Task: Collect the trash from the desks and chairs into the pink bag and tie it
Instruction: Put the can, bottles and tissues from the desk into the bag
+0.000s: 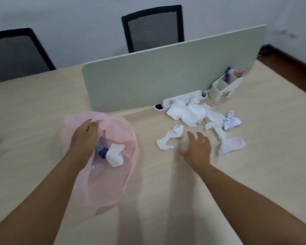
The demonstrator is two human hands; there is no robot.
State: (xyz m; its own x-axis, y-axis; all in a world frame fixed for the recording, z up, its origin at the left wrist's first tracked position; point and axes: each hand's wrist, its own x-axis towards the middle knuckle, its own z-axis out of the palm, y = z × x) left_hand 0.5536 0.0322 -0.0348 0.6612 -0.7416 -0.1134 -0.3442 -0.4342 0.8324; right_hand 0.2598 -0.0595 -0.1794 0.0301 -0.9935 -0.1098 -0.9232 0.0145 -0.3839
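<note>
My left hand [84, 137] grips the rim of the thin pink bag [113, 183] and holds its mouth wide over the desk. Inside the bag lie a clear plastic bottle with a blue cap [101, 151] and a white crumpled tissue [115, 155]. My right hand [196, 149] hovers empty with fingers spread, just right of a small crumpled tissue [170, 139]. A larger pile of white tissues [193, 114] lies further back, with a long tissue strip [228, 143] to my right and a bluish-white paper ball [230, 122] beside it.
A pale green divider panel [166, 73] stands across the beige desk [166, 191]. A white pen holder [225, 87] with pens sits at its right end, next to a cable slot [159, 106]. Two black mesh chairs [153, 27] stand behind the desk.
</note>
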